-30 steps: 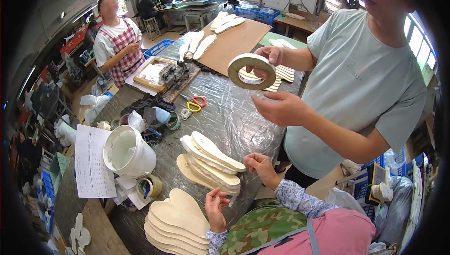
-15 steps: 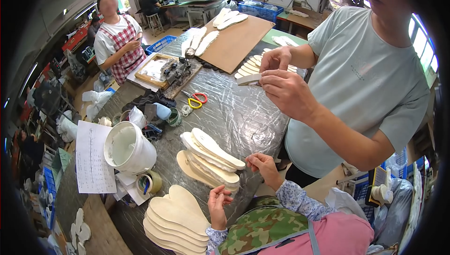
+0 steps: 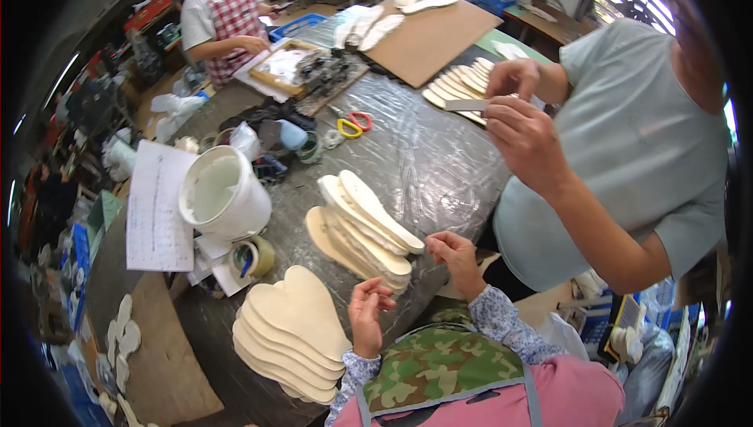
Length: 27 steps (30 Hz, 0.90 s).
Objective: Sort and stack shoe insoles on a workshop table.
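Note:
My left hand (image 3: pixel 367 319) hovers by the near end of a stack of cream insoles (image 3: pixel 362 227), its fingers loosely bent and apart, holding nothing. My right hand (image 3: pixel 458 261) is closed, thumb and fingertips together beside the tip of the upper insole; whatever is in the pinch, if anything, is too small to make out. Left of my left hand lies a fanned pile of cream insoles (image 3: pixel 294 325). Across the table corner, a co-worker's hands (image 3: pixel 522 117) hold a thin grey strip (image 3: pixel 466 105).
On the table's left stand a white bucket (image 3: pixel 227 196), a written sheet (image 3: pixel 159 207) and tape rolls (image 3: pixel 255 257). Red-and-yellow scissors (image 3: pixel 354 124) lie farther back. A brown board (image 3: pixel 427 35) carries more insoles. Another person in a checked apron (image 3: pixel 235 27) stands at the far left.
The view has tilted and shifted, so the table sits higher in the picture. My hands keep nearly the same pose beside the insoles. The far person's arm has reached toward the wooden frame.

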{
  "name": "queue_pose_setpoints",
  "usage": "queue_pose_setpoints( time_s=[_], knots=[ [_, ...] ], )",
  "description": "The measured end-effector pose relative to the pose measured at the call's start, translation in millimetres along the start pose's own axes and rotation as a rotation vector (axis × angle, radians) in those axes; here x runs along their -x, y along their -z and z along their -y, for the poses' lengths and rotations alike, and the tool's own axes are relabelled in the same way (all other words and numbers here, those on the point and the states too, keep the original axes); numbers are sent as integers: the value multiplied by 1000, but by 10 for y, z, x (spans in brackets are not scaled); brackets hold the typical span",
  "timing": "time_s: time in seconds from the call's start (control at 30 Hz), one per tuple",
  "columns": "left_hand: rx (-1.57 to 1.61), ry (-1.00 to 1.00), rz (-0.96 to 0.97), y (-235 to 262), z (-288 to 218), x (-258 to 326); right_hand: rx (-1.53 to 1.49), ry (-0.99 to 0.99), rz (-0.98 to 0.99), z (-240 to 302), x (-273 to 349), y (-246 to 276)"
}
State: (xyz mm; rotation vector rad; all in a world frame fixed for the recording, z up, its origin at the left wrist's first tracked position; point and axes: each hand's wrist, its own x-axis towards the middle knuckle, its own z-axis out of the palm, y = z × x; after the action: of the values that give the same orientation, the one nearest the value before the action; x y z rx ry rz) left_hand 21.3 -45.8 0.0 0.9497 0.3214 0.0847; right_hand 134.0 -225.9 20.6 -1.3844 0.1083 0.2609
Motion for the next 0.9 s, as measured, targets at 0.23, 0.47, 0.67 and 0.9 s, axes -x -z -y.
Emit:
queue_pose_setpoints(
  time_s=[0.23,0.47,0.67,0.9],
  knots=[
    [63,-18,-61,76,39,-14,-25,-11,25,-59,18,26],
    [34,22,-75,68,23,39,-9,-10,-6,-83,39,25],
    [-38,16,-66,44,7,15,26,77,-52,-71,-33,73],
    [-52,-3,-200,204,142,-9,120,71,-53,-275,-302,187]
  ],
)
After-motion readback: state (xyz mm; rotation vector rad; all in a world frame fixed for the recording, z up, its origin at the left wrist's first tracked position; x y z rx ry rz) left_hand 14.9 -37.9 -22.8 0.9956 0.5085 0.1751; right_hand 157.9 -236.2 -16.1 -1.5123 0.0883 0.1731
